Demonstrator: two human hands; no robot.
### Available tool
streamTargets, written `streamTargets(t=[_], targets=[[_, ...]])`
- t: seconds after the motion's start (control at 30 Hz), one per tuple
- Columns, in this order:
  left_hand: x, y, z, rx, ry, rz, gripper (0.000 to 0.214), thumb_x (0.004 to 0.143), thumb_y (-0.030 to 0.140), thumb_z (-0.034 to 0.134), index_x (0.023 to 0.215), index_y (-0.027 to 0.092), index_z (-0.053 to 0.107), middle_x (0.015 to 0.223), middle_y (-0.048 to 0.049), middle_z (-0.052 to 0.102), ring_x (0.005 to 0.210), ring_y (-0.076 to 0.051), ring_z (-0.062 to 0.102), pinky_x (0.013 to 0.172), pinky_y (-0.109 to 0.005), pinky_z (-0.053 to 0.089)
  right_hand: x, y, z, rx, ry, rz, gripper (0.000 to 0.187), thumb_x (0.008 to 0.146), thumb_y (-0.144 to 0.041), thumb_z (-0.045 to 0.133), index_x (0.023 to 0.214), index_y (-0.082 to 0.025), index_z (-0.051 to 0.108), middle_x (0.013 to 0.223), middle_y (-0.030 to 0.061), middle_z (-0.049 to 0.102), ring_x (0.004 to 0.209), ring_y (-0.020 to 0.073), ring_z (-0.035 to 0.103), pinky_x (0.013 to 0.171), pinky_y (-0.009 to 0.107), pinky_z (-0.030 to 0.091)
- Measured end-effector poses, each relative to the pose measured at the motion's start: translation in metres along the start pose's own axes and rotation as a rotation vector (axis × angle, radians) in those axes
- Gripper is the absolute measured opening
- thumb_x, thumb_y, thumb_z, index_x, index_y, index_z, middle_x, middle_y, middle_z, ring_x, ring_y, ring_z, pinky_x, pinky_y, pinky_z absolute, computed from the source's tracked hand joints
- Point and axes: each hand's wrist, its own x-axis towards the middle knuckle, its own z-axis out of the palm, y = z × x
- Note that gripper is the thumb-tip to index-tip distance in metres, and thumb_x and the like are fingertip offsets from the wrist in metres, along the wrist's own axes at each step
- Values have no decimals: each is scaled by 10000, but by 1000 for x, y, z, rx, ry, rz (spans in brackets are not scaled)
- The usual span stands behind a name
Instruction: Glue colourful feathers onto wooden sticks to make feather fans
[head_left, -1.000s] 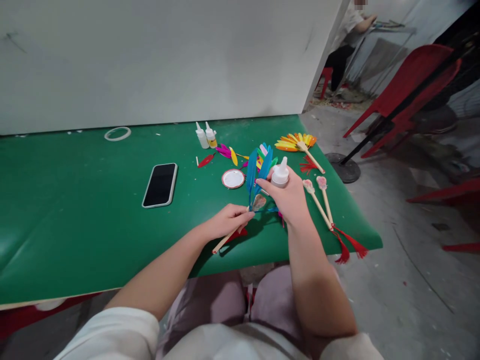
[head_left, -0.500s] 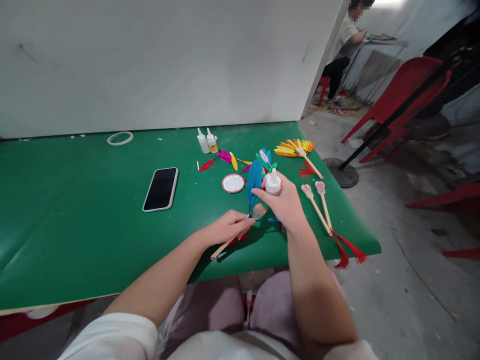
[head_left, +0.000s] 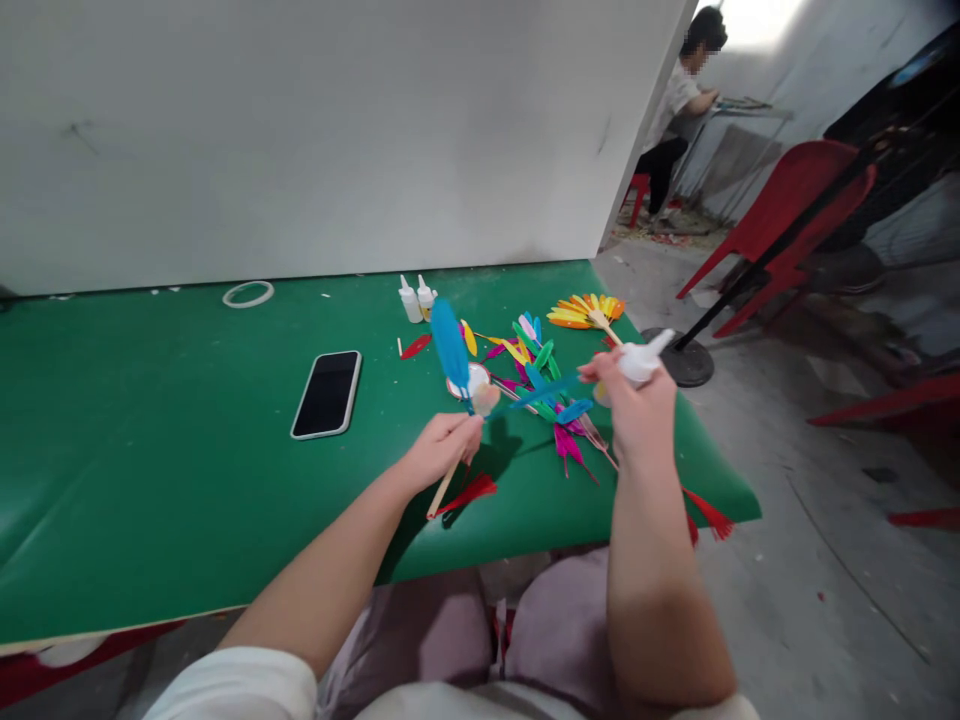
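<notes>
My left hand is closed around a wooden stick with a red tassel at its lower end. At the stick's pale rounded head a blue feather stands up. My right hand, farther right, grips a white squeeze bottle with a pointed nozzle tilted up to the right. A blurred second blue feather stretches from its fingertips toward the stick's head. Between and beyond the hands lie loose green, magenta and blue feathers. A white round lid is partly hidden behind the stick's head.
Two squeeze bottles stand at the back of the green table. A phone and a white ring lie leftward. At right lies a yellow-orange feather fan. Beyond are a red chair and a seated person.
My right hand has moved right with the bottle, a blue feather now stretched out from its fingers. The upright blue feather has shifted left with the stick. The view has tilted slightly.
</notes>
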Motion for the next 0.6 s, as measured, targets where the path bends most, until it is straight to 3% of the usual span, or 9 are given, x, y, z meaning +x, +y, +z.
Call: streamTargets(t=[0.1,0.17,0.37,0.6], targets=[[4,2,-12,-205,203,44,485,854,488,413,479,183,381,422,28,385,422,-95,415,469,-240,324,25,15,-22,-167,268,-26,395,727,-524,557,870,-156,563,813,66,650,723,178,613,651,294,464],[7,4,-19,-313,304,49,479,843,482,446,478,183,367,418,34,358,404,-90,403,447,-239,306,39,29,-29,-409,304,14,452,747,-554,502,906,-143,599,850,95,647,782,216,609,689,323,449],[13,5,-34,-418,525,35,515,827,539,450,475,180,341,413,44,307,387,-74,373,416,-218,308,57,63,-14,-1017,-94,45,477,712,-572,544,943,-160,610,951,126,621,890,268,583,757,356,403],[17,-1,-30,-454,519,3,501,800,514,513,460,176,365,418,36,331,388,-73,375,412,-221,297,60,82,-9,-1081,-148,77,455,734,-524,543,969,-140,605,967,140,635,929,270,590,800,359,387]])
